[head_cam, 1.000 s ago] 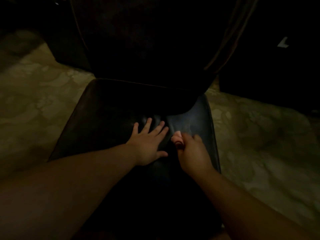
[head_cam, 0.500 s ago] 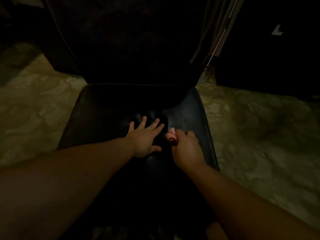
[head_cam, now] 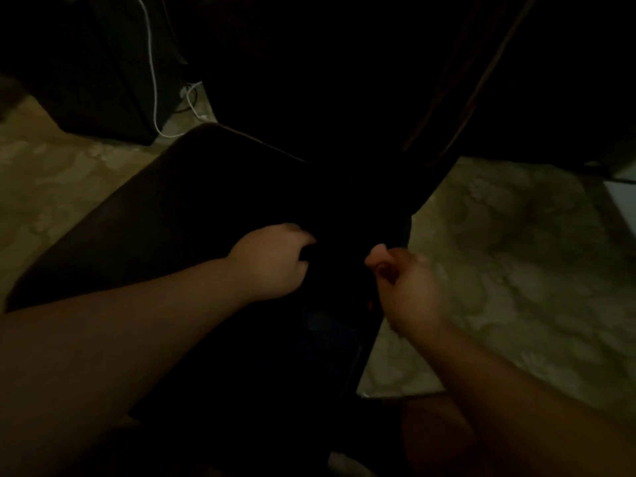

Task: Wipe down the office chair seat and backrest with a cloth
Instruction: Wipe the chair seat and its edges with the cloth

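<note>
Both hands sit on the dark seat near its right edge — left hand curled, right hand fisted, the cloth too dark to make out — with the backrest straight beyond them.

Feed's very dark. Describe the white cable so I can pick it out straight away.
Start at the dark chair seat filling the middle. Look past its far left corner to the pale patterned floor. The white cable drops from the top edge and loops there, the only thin bright line in that dark corner.
</note>
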